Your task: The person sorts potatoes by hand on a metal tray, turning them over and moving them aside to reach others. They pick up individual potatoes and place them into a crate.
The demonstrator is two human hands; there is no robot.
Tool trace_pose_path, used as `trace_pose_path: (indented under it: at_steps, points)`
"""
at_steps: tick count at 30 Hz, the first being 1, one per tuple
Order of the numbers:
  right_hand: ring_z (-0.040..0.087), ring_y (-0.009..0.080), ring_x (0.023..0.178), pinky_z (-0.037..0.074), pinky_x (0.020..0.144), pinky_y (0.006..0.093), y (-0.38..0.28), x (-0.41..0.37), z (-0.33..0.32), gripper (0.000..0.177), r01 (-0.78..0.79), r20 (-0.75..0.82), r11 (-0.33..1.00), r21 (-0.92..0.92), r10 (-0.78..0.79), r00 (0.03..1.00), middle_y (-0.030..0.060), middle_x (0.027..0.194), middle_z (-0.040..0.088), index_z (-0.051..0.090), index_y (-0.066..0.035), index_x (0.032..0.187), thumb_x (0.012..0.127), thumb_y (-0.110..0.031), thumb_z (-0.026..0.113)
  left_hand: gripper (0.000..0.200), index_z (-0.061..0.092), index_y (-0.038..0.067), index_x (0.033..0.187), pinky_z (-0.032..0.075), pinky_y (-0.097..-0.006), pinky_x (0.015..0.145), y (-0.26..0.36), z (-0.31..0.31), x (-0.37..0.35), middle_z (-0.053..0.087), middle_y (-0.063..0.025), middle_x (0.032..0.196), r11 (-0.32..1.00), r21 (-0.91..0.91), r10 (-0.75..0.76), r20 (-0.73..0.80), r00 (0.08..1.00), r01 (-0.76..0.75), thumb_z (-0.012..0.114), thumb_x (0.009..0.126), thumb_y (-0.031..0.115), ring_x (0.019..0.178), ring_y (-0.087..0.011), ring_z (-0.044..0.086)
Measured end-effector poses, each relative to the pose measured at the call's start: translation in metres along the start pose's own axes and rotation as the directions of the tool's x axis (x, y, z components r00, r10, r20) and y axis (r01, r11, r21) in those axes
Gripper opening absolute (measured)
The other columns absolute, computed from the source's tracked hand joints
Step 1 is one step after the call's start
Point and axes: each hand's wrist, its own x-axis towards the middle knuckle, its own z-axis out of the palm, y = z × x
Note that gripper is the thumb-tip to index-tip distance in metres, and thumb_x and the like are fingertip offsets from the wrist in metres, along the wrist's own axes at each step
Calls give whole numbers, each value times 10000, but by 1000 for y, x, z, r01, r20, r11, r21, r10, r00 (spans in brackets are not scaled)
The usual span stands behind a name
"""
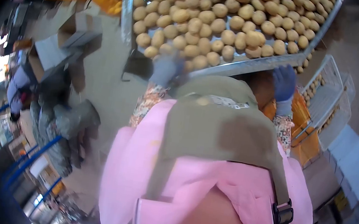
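A metal tray [241, 64] in front of me holds many potatoes [220, 11] in a loose layer. My left hand [167, 68], in a grey-blue glove, is at the near left corner of the tray, right by the potatoes there. Motion smears its fingers, so its grip does not show. At the near right side my right hand [283, 82], in a blue glove, is up against the outside of the tray's rim. Its fingers point up and look slightly apart, with nothing seen in them.
White plastic crates [326, 89] with potatoes inside stand to the right, beside an orange bag [303, 122]. At the left are an open cardboard box [55, 48], grey sacks [65, 121] and blue rails [35, 156]. Another person [17, 89] is at far left.
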Motion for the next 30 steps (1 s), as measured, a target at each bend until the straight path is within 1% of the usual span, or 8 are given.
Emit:
trace_pose_path:
  at_steps: [3,4,5,7,8,11,12,30]
  points:
    - [558,260,1108,455,906,372,46,16,111,294,-186,97,978,-92,195,976,102,1222,563,589,-181,1213,949,-243,474,421,611,178,1189,400,-451,960,22,-35,-2,591,-117,1205,906,232,321,166,932,-353,445,929,465,1125,-343,545]
    - [560,281,1088,455,904,377,51,20,135,292,256,410,652,-714,93,907,118,1199,568,602,-185,1197,932,-243,492,392,631,181,1156,409,-449,948,40,-59,-8,604,-124,1178,878,206,387,225,894,-432,469,920,449,1106,-340,555]
    - [562,303,1069,454,901,382,52,23,155,290,682,653,-66,-728,236,720,134,1175,573,615,-189,1181,916,-242,509,362,651,185,1123,418,-447,936,63,-87,-14,616,-130,1151,840,175,458,278,845,-513,494,911,433,1088,-337,564]
    - [581,324,983,465,862,365,64,6,180,294,763,704,-271,-587,293,647,150,1088,586,634,-182,1141,868,-243,542,333,668,158,1077,424,-452,924,108,-138,-30,629,-134,1117,824,203,438,365,822,-529,533,893,399,1075,-330,571]
    - [581,324,983,465,862,365,71,14,182,294,769,710,-280,-575,297,639,150,1088,586,634,-182,1141,868,-243,542,304,686,131,1032,430,-457,911,127,-160,-42,643,-138,1083,804,229,402,472,785,-549,571,875,366,1062,-322,578]
    - [445,348,1218,346,1007,473,94,52,183,384,351,498,546,-761,144,855,146,1309,504,578,-180,1225,857,-287,545,256,693,64,951,444,-442,885,166,-213,-74,652,-141,1008,664,361,431,530,730,-654,621,838,282,1050,-309,585]
    - [291,375,1356,194,1102,524,65,40,192,495,665,661,-298,-685,131,739,165,1436,392,471,-196,1356,883,-341,510,303,682,97,1096,447,-498,900,187,-233,-83,666,-109,1133,658,408,321,609,726,-633,595,825,200,1074,-281,620]
    - [75,417,1431,48,1155,520,62,22,156,540,554,462,-366,-748,314,830,145,1552,191,333,-211,1456,964,-434,335,510,466,118,1287,334,-586,979,189,-285,-157,518,-126,1302,667,515,205,569,796,-539,639,821,230,1195,-336,506]
